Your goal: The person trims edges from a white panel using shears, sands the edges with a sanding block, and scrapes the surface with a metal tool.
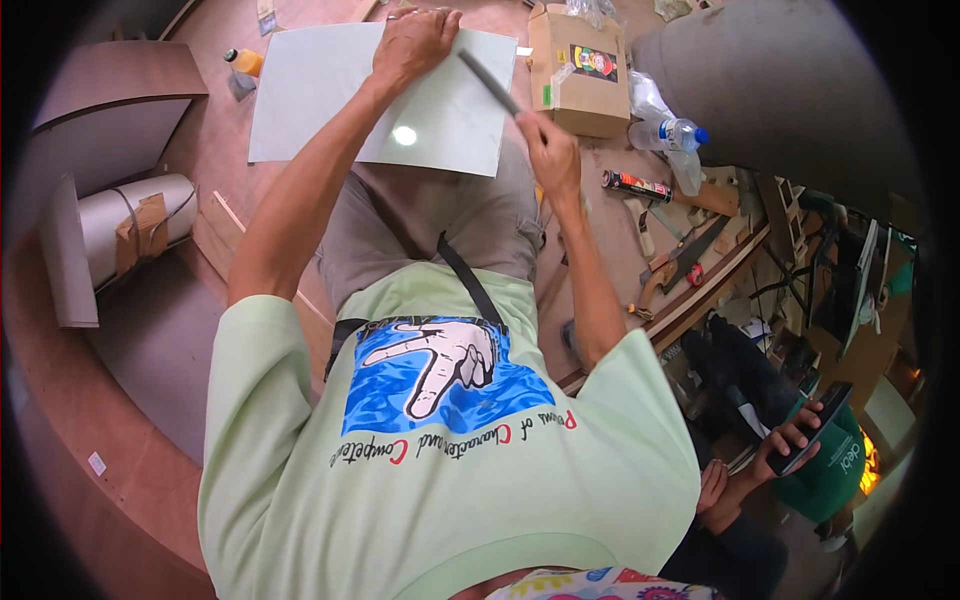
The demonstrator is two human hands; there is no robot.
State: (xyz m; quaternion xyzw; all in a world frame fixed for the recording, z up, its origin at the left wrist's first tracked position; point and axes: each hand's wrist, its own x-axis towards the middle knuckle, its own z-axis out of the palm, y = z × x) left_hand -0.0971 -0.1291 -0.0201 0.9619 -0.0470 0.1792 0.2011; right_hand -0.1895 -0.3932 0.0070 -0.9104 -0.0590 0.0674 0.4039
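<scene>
A pale grey-white flat panel (320, 95) with a glossy face lies across my lap, and a lamp reflects in it. My left hand (415, 45) is at the panel's far edge, its fingers curled over that edge. In my right hand (552, 155) is a long, narrow grey file (490, 80), held by its near end. The file slants up to the left over the panel's right part, its tip close to my left hand. Whether it touches the panel I cannot tell.
A cardboard box (578, 95), a water bottle (665, 135), a black tube (637, 186) and a handsaw (690, 255) lie to the right. An orange-capped-looking small bottle (243, 62) stands at far left. Another person's hand (795, 440) holds a phone (812, 428) at lower right.
</scene>
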